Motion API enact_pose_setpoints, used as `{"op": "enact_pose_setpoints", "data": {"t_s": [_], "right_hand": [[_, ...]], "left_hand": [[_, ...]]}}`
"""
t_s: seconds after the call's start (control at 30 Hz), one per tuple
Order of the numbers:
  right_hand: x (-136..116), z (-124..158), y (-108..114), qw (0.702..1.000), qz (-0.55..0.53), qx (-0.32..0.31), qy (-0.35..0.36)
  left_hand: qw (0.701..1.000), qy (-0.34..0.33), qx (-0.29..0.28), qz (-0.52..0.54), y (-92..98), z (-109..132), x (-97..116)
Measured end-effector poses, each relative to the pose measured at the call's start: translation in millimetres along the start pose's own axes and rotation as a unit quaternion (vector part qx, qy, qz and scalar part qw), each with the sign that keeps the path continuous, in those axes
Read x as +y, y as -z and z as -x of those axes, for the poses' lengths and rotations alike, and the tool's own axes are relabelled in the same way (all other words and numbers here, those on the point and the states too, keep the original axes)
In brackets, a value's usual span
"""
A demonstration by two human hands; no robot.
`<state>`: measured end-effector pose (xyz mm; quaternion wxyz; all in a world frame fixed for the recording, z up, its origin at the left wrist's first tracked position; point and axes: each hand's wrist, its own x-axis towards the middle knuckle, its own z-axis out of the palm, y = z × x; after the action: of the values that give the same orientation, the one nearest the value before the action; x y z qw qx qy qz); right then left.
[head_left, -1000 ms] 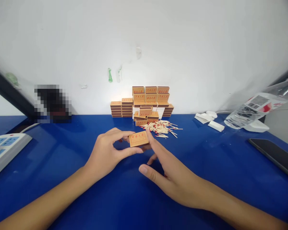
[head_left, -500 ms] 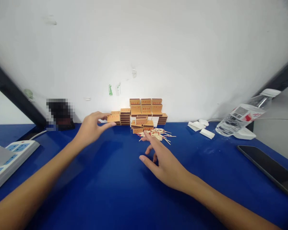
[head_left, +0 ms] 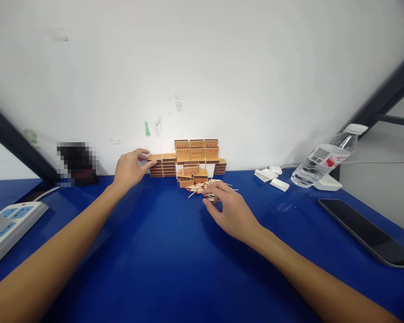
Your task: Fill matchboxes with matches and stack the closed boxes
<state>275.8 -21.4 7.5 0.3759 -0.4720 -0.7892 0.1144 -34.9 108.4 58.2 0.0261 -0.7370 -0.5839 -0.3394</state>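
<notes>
My left hand (head_left: pixel 130 169) grips a matchbox (head_left: pixel 154 157) between thumb and fingers, on top of the left column of the stacked matchboxes (head_left: pixel 169 169). That box now lies level with the top of the neighbouring column. My right hand (head_left: pixel 234 211) hovers at the near right side of a heap of loose red-tipped matches (head_left: pixel 197 186). Its thumb and bent fingers are apart, with nothing visible between them. Behind the heap, a few matchboxes (head_left: pixel 190 170) sit in a small pile. Upright matchboxes (head_left: pixel 197 153) form rows against the wall, above a white part.
On the right stand a tilted water bottle (head_left: pixel 318 161), white folded pieces (head_left: pixel 279 184) and a white case (head_left: pixel 327 183). A dark phone (head_left: pixel 366 231) lies nearer. To the left are a power strip (head_left: pixel 18 224) and a blurred dark object (head_left: pixel 78 163) by the wall.
My left hand has set the tilted matchbox down flat on the left column and still touches it. My right hand has moved up to the matches. The view has shifted slightly.
</notes>
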Motion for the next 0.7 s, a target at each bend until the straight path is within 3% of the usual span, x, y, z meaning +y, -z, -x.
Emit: {"op": "enact_pose_setpoints", "data": {"t_s": [0.13, 0.23, 0.3, 0.37, 0.43, 0.57, 0.7], "right_hand": [[17, -9, 14, 0.997, 0.076, 0.006, -0.010], [43, -21, 35, 0.987, 0.139, 0.017, -0.083], [62, -30, 50, 0.975, 0.150, 0.035, -0.161], [78, -41, 64, 0.964, 0.155, 0.055, -0.209], [89, -53, 73, 0.958, 0.148, 0.050, -0.240], [104, -73, 93, 0.949, 0.144, 0.025, -0.278], [122, -72, 123, 0.929, 0.207, 0.025, -0.307]], "left_hand": [[0.999, -0.003, 0.014, -0.037, 0.9, 9, 6], [0.994, -0.058, 0.060, -0.071, 3.3, 38, 15], [0.992, -0.118, 0.035, -0.033, 5.2, 64, 22], [0.984, -0.174, -0.032, 0.022, 6.2, 89, 28], [0.983, -0.170, -0.056, 0.045, 5.9, 107, 31], [0.984, -0.159, -0.073, 0.010, 2.7, 113, 22], [0.980, -0.188, -0.057, 0.001, 2.3, 107, 9]]}}
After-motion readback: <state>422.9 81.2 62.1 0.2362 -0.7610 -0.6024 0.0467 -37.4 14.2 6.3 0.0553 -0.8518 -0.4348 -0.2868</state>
